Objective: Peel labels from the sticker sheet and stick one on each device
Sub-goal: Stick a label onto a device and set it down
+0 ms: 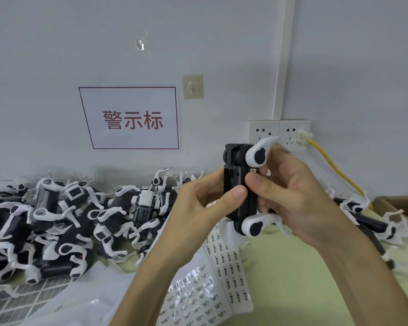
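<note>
Head view: device is gripped by left hand and right hand, thumbs perhaps pressing a label flat; sticker sheet kept at six o'clock.

Pale grey wall across the upper frame, with a red-bordered paper sign at centre left. White conduit dropping to a double socket, yellow cable plugged in. Green tabletop at lower right.

Our left hand and right hand around a black device above the sticker sheet, device pile alongside
</note>
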### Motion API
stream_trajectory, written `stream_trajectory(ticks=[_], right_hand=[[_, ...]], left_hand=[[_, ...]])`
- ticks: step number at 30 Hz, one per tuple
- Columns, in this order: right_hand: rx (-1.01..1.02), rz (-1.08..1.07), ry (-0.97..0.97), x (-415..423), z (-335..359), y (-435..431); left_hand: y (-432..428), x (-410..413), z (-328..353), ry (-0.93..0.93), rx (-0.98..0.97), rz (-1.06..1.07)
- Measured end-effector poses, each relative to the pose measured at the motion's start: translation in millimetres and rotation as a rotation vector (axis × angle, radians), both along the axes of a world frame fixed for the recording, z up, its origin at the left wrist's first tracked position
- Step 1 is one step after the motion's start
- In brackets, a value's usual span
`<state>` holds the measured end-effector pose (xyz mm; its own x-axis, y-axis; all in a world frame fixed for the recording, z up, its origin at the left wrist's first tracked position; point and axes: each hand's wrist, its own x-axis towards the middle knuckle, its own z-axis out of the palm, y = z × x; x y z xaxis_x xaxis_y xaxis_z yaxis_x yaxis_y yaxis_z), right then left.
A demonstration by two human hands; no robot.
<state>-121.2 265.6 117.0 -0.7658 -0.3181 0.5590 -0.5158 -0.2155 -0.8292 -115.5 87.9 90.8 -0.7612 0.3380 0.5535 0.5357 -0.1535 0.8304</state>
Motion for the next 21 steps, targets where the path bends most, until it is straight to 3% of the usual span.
stream_trajectory(ticks=[4, 10, 21], right_hand=[[-0.06, 0.126, -0.046, 0, 0, 3], [-0.036, -0.042, -0.007, -6, -3, -2], [-0.085, 0.147, -0.107, -14, -12, 0]], left_hand=[[-2, -1, 0, -0.052, 0.042, -0.043], [-2, -1, -1, 0.004, -0.033, 0.0], [-18, -7, 0, -0.042, -0.078, 0.003]])
